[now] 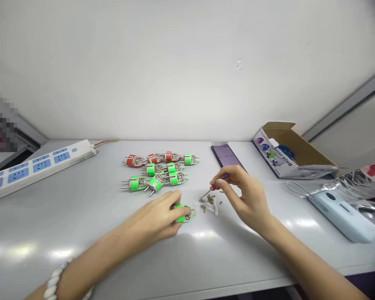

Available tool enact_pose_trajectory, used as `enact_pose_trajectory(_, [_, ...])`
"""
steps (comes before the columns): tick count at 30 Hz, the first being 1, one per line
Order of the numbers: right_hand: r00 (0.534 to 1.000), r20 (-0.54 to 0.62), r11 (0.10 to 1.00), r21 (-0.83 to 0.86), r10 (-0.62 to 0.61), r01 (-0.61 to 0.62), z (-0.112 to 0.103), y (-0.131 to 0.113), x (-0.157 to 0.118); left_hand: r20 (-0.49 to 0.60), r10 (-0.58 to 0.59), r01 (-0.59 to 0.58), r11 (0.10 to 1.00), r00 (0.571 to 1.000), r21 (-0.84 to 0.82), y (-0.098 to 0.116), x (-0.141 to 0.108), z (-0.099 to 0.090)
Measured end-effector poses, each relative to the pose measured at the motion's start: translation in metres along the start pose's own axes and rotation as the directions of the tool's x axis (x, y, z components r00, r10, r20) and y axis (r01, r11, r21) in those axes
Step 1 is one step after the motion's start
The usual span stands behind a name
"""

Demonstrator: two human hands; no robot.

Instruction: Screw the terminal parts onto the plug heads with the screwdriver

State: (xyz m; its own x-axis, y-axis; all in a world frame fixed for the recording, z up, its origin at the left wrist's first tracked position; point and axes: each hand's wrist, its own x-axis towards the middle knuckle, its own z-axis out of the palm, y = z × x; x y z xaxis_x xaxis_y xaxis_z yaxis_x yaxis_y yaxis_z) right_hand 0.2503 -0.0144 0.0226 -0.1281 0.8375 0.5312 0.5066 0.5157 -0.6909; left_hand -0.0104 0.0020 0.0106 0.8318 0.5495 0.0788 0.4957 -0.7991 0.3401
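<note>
My left hand (167,213) grips an opened green plug (183,213) against the table, its inner side facing up. A small screwdriver (217,183) with a red handle is pinched in my right hand (242,193). Its tip points down at the left side of a small pile of brass-coloured screws (210,199) and white plastic strips (211,207), just right of the held plug. Beyond my left hand lie several opened green plugs (138,183) and some red ones (135,161) in loose rows, pins mostly to the left.
A white power strip (40,166) lies at the left. Behind my right hand is a phone (227,156). An open cardboard box (309,160) stands at the back right, with a light blue device (345,214) and clear plastic bags (346,183) in front of it.
</note>
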Motion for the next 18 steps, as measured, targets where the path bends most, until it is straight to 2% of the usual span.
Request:
enact_pose_trajectory(13, [0.999, 0.032, 1.000, 0.006, 0.011, -0.012, -0.0004, 0.0013, -0.0011, 0.013, -0.014, 0.015, 0.996, 1.000, -0.090, -0.0003, 0.0006, -0.0028])
enact_pose_trajectory(15, [0.999, 0.000, 0.997, 0.064, 0.033, -0.033, -0.0012, -0.0009, -0.0002, 0.006, -0.016, 0.017, 0.992, 1.000, -0.123, -0.0009, 0.0004, -0.0034])
enact_pose_trajectory(18, [0.992, -0.046, 0.962, 0.255, 0.117, -0.101, -0.0023, -0.0050, 0.0013, 0.013, -0.035, 0.037, 0.984, 0.999, -0.176, -0.0020, 0.0006, -0.0052])
